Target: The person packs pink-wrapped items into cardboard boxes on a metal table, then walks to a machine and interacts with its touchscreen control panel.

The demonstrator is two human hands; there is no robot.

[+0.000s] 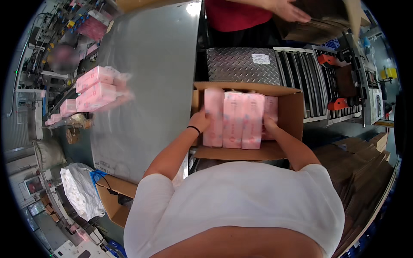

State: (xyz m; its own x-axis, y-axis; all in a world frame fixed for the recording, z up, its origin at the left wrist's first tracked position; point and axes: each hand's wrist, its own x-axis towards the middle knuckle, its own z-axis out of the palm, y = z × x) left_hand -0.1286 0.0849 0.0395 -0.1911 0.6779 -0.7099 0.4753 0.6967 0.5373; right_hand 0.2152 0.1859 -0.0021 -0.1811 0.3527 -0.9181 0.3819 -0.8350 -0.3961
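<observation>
Three pink, film-wrapped packs (232, 120), which look like tissue packs, stand side by side in a row at an open cardboard box (290, 90). My left hand (200, 121), with a dark band on the wrist, presses on the row's left side. Against its right side is my right hand (269, 125), so the row is gripped between both. The leftmost pack is blurred. Another pink pack (271, 106) shows lower in the box, partly behind my right hand. The fingertips of both hands are largely hidden by the packs.
A grey metal table (150, 86) stretches along the left, with pink packs (95, 90) arriving at its far-left edge. Beyond the box lie a tread-plate (241, 64) and a roller conveyor (297, 77). A co-worker's hand (292, 12) is near cardboard. Flattened cartons (352, 172) are stacked at right.
</observation>
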